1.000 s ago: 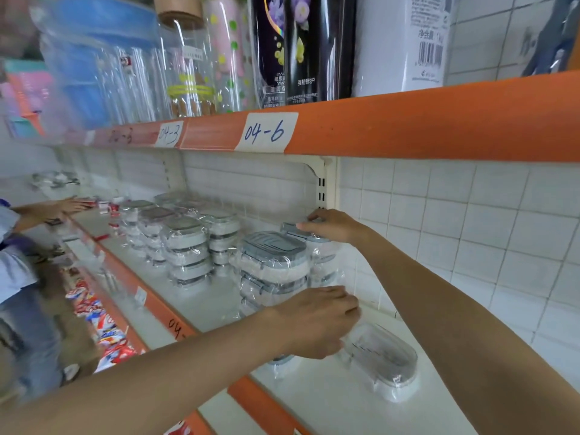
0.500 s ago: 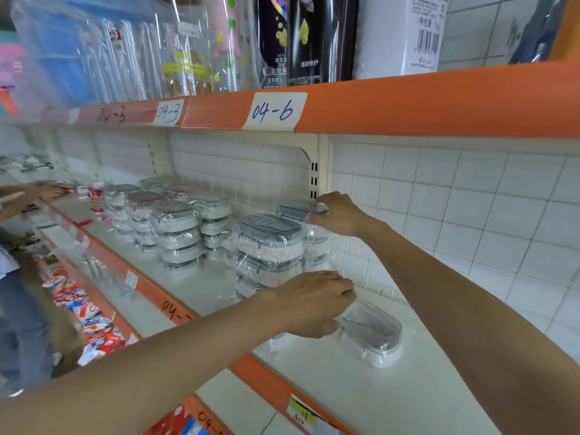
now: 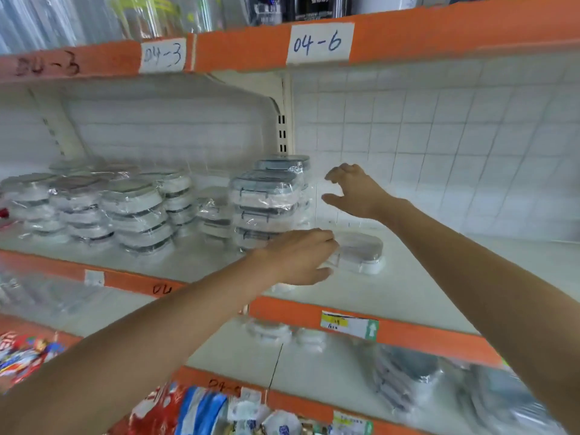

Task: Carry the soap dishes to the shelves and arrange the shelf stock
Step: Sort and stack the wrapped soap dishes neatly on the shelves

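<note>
On the orange edge of the upper shelf point(image 3: 439, 36) I read a white paper label "04-6" point(image 3: 318, 42), left of it a label "04-3" point(image 3: 162, 54), and "04-3" again handwritten on the orange farther left. The middle shelf point(image 3: 423, 277) has a yellow, white and green price tag point(image 3: 349, 324) on its front edge, its writing too small to read. My left hand point(image 3: 298, 255) curls its fingers round the near end of one wrapped soap dish point(image 3: 361, 254) lying alone on that shelf. My right hand point(image 3: 351, 191) hovers above, fingers spread and bent, holding nothing, just right of the nearest stack of soap dishes point(image 3: 266, 205), three high. More stacks stand to the left, too blurred to count.
</note>
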A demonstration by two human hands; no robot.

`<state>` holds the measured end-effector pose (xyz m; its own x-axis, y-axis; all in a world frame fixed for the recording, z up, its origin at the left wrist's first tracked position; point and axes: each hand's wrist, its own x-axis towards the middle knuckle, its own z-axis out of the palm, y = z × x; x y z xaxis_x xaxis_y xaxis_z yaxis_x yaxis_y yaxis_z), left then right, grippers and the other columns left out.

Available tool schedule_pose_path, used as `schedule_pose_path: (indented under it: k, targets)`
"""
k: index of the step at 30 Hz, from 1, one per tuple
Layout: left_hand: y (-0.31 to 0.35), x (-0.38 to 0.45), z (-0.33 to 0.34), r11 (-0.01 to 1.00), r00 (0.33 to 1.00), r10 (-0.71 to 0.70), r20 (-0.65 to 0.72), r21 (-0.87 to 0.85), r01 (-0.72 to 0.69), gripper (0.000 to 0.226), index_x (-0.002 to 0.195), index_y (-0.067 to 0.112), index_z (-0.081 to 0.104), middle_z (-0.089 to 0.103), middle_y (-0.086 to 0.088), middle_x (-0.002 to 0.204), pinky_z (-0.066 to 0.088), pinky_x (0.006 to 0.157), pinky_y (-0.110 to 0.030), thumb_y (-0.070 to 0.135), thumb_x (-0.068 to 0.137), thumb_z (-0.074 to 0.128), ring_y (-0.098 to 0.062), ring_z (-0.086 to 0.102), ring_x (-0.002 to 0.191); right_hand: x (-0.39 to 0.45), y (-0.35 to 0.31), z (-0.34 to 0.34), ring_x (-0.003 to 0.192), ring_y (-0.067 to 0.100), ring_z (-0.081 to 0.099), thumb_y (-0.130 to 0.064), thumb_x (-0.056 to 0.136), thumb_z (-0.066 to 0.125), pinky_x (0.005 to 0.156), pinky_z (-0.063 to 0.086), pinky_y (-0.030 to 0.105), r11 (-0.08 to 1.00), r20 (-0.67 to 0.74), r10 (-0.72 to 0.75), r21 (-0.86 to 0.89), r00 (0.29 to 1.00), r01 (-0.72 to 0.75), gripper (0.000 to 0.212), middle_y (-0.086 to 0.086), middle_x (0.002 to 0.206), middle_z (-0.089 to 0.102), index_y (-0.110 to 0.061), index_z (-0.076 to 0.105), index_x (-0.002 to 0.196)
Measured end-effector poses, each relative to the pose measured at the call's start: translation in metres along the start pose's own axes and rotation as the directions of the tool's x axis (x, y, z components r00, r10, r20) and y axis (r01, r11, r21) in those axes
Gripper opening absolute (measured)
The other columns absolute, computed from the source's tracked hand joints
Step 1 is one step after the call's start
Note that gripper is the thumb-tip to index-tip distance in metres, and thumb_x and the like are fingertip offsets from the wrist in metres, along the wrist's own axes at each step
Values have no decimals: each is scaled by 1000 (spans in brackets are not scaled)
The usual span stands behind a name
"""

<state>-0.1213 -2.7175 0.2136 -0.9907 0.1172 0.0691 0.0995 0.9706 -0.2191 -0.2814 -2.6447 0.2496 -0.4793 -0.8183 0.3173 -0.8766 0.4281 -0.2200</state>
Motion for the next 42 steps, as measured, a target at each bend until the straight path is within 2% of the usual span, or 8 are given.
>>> schedule_pose_path:
  k: [5, 8, 13, 17, 24, 30, 35, 42]
  targets:
    - [-4, -51, 30, 996, 999, 41, 9, -82, -40, 44, 131, 10, 50, 48, -4, 131, 42, 94, -35, 36, 96, 49, -23, 47, 122, -74, -39, 21, 118, 26, 45, -29, 93, 57, 94, 38, 32, 991, 3, 132, 6, 991, -132, 46, 11, 127, 52, -6, 47, 131]
    - [3, -83, 47, 991, 997, 63, 36, -119, -58, 36, 123, 12, 55, 52, -4, 122, 41, 84, -32, 34, 95, 49, -23, 51, 115, -116, -62, 42, 121, 27, 46, -28, 92, 58, 101, 36, 36, 984, 53, 176, -29, 983, -175, 46, 12, 127, 52, -6, 48, 131]
    - [0, -122, 83, 979, 993, 87, 80, -191, -71, 27, 114, 10, 60, 56, -3, 112, 38, 69, -27, 25, 96, 47, -24, 56, 105, -164, -93, 81, 118, 27, 47, -22, 91, 59, 96, 39, 33, 978, 177, 206, -1, 962, -209, 43, 12, 125, 51, -6, 49, 130]
    - [-7, -140, 128, 972, 980, 73, 185, -233, -28, 35, 123, 7, 58, 56, -5, 125, 47, 83, -31, 26, 97, 46, -22, 55, 110, -191, -105, 131, 116, 29, 51, -24, 92, 57, 93, 44, 40, 982, 262, 185, -7, 947, -190, 42, 12, 127, 51, -7, 49, 130]
    - [-22, -144, 232, 937, 924, -92, 372, -281, 207, 45, 132, 3, 48, 47, -9, 135, 46, 96, -42, 28, 95, 50, -25, 50, 120, -201, -94, 240, 132, 25, 34, -34, 96, 51, 104, 34, 32, 971, 409, 233, -44, 882, -236, 59, 9, 144, 36, -8, 31, 145]
    - [-49, -124, 332, 880, 913, -249, 322, -318, 353, 54, 138, 1, 40, 39, -10, 143, 40, 103, -40, 28, 94, 54, -25, 43, 128, -178, -60, 332, 136, 28, 28, -40, 95, 51, 108, 30, 36, 941, 313, 338, -89, 887, -327, 68, 13, 147, 30, -2, 24, 145]
    - [-72, -83, 382, 849, 925, -341, 168, -367, 379, 60, 143, 2, 35, 34, -11, 148, 36, 107, -37, 27, 93, 58, -25, 38, 134, -143, -24, 378, 136, 30, 25, -45, 93, 52, 111, 24, 36, 909, 139, 415, -95, 899, -405, 75, 15, 146, 28, 0, 23, 145]
    - [-95, -30, 432, 822, 920, -369, 132, -415, 389, 96, 149, 0, 19, 21, -13, 156, 24, 111, -29, 43, 81, 72, -25, 22, 144, -86, 13, 399, 127, 33, 31, -68, 80, 54, 107, 28, 38, 839, -111, 534, -54, 838, -542, 97, 18, 135, 34, 6, 28, 138]
